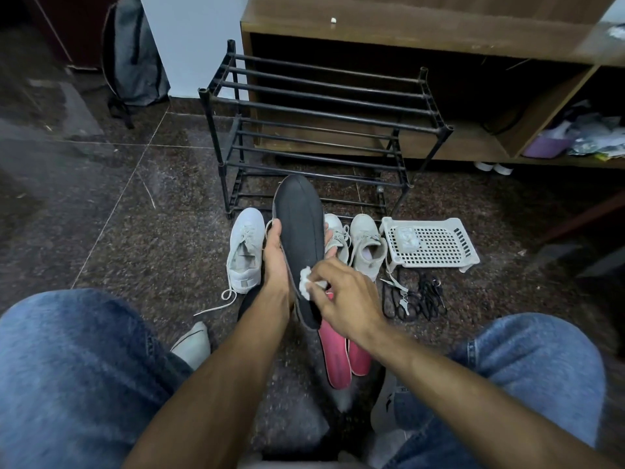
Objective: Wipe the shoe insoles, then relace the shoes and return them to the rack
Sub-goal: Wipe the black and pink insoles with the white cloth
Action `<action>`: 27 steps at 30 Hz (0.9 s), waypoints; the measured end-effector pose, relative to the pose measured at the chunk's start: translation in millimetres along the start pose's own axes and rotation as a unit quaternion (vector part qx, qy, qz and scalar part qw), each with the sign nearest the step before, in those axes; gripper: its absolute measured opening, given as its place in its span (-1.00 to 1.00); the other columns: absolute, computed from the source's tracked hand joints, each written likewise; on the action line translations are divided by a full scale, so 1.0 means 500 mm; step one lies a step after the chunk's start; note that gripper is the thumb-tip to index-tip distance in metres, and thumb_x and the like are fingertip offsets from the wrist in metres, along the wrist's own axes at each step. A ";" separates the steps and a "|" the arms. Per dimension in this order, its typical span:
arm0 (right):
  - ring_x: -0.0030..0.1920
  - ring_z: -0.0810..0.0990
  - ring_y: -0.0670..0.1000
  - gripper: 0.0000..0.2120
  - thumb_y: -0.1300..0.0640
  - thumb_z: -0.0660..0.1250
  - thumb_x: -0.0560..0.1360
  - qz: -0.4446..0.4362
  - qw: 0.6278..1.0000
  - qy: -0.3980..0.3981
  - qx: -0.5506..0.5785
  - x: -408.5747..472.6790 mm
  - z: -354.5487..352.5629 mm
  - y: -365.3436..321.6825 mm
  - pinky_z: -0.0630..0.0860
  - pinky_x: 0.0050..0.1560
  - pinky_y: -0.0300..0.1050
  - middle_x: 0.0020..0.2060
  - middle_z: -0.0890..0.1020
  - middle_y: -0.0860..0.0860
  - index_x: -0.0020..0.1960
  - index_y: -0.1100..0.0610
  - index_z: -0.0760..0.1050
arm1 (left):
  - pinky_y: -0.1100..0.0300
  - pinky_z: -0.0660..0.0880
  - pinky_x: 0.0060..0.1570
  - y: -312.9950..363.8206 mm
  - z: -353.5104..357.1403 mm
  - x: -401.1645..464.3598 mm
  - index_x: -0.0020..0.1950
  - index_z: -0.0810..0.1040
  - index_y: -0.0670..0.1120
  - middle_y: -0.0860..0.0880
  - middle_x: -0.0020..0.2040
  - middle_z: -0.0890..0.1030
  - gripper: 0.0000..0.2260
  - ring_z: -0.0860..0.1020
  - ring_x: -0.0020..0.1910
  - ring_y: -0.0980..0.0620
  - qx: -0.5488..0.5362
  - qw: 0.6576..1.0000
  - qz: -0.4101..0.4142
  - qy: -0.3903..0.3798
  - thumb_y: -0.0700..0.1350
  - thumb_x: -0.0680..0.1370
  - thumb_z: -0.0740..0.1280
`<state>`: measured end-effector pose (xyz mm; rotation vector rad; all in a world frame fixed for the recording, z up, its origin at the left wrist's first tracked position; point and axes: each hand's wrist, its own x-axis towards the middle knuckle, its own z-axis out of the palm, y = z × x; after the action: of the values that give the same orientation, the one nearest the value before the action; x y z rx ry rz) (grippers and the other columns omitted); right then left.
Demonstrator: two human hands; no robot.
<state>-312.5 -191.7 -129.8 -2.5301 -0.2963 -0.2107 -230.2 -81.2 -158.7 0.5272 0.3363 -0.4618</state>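
The left hand grips the black insole from beneath, fingers curled round both long edges, toe end raised toward the shoe rack. The right hand pinches a white wipe between fingertips and presses it on the insole's heel half.

Edges and room: the rack stands against a wooden cabinet; all its tiers show bare bars. Open stone floor extends to the left of the rack. Between the knees, two pink insoles lie side by side on the floor, just below the black insole's heel.

One white shoe stands left of the held insole; two beige shoes stand to its right, the nearer partly hidden. Black laces lie heaped near the beige pair.

Containers: a white perforated tray rests on the floor beside the beige shoes and holds one small clear packet; its contents cannot be made out.
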 end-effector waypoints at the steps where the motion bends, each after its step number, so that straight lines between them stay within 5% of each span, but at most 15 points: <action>1: -0.17 0.57 0.02 -0.93 0.03 0.31 0.51 0.042 0.999 0.021 0.007 0.008 0.010 0.004 0.49 -0.20 -0.06 -0.07 0.58 -0.10 -0.09 0.01 0.52 | -0.06 0.50 0.17 0.001 0.007 0.003 0.31 0.52 -0.27 -0.27 0.18 0.58 -0.35 0.61 0.04 -0.17 0.029 0.999 -0.003 0.023 0.28 0.55 0.17; 5: -0.12 0.59 0.07 -0.93 0.07 0.34 0.51 0.116 0.992 0.050 0.008 0.043 0.036 0.015 0.51 -0.13 -0.02 -0.07 0.61 -0.05 -0.10 0.05 0.56 | -0.04 0.50 0.25 -0.007 -0.009 -0.010 0.30 0.55 -0.22 -0.25 0.26 0.57 -0.39 0.59 0.14 -0.18 0.104 0.994 -0.034 0.029 0.27 0.56 0.20; 8: -0.07 0.59 0.08 -0.91 0.05 0.33 0.50 0.145 0.989 0.026 -0.017 0.077 0.032 0.030 0.52 -0.10 -0.02 -0.04 0.62 -0.06 -0.07 0.03 0.59 | 0.03 0.62 -0.05 -0.027 -0.025 -0.043 0.14 0.64 -0.18 -0.19 0.00 0.67 -0.54 0.66 -0.08 -0.11 0.114 0.988 -0.100 0.001 0.19 0.55 0.26; 11: -0.07 0.60 0.06 -0.90 0.10 0.33 0.47 0.088 0.996 -0.015 0.005 0.076 0.025 0.013 0.54 -0.10 0.00 -0.05 0.63 -0.10 -0.08 0.00 0.62 | -0.02 0.47 0.27 -0.025 -0.032 -0.044 0.35 0.51 -0.23 -0.22 0.15 0.60 -0.40 0.60 0.12 -0.14 0.053 0.995 -0.080 -0.009 0.21 0.52 0.27; 13: -0.11 0.61 0.06 -0.87 0.15 0.30 0.44 0.017 0.997 -0.064 0.034 0.045 0.019 -0.011 0.54 -0.12 -0.02 -0.07 0.64 -0.11 -0.09 0.03 0.63 | -0.07 0.30 0.41 -0.016 -0.036 -0.037 0.28 0.56 -0.26 -0.24 0.26 0.56 -0.37 0.54 0.25 -0.17 0.009 0.997 -0.077 -0.028 0.26 0.54 0.17; 18: -0.18 0.60 0.21 -0.85 0.14 0.22 0.51 -0.121 0.979 -0.119 -0.112 0.039 -0.023 -0.014 0.49 -0.26 0.04 -0.08 0.56 0.01 -0.07 0.12 0.56 | -0.10 0.29 0.41 -0.017 -0.028 -0.031 0.34 0.50 -0.22 -0.18 0.36 0.48 -0.41 0.53 0.26 -0.18 0.002 0.996 -0.065 -0.060 0.21 0.53 0.20; 21: -0.10 0.58 0.23 -0.84 0.14 0.18 0.57 -0.062 0.964 -0.087 -0.242 0.109 -0.044 -0.014 0.33 -0.26 0.00 0.00 0.49 0.04 0.02 0.14 0.52 | 0.00 0.51 0.17 -0.030 -0.019 -0.029 0.19 0.59 -0.22 -0.20 0.08 0.63 -0.54 0.63 0.03 -0.13 -0.033 0.997 -0.050 -0.039 0.13 0.57 0.21; 23: -0.10 0.58 0.23 -0.84 0.14 0.19 0.56 -0.067 0.963 -0.095 -0.245 0.116 -0.040 -0.021 0.35 -0.25 0.01 0.01 0.49 0.03 0.02 0.13 0.52 | -0.02 0.54 0.12 -0.022 -0.020 -0.028 0.13 0.63 -0.22 -0.20 0.01 0.66 -0.56 0.65 -0.01 -0.13 -0.041 0.998 -0.038 -0.040 0.12 0.54 0.23; 27: -0.35 0.55 0.20 -0.90 0.16 0.27 0.48 -0.154 0.961 -0.163 -0.164 0.031 -0.017 -0.036 0.43 -0.41 0.00 -0.12 0.52 0.02 -0.10 0.12 0.57 | -0.20 0.36 0.34 0.006 -0.043 -0.018 0.15 0.64 -0.24 -0.20 0.18 0.62 -0.43 0.58 0.20 -0.19 -0.027 0.999 -0.011 -0.038 0.21 0.57 0.14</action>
<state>-302.9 -179.3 -109.6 -2.8332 -0.8502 0.0466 -240.0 -63.9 -171.4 0.4525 0.2818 -0.4922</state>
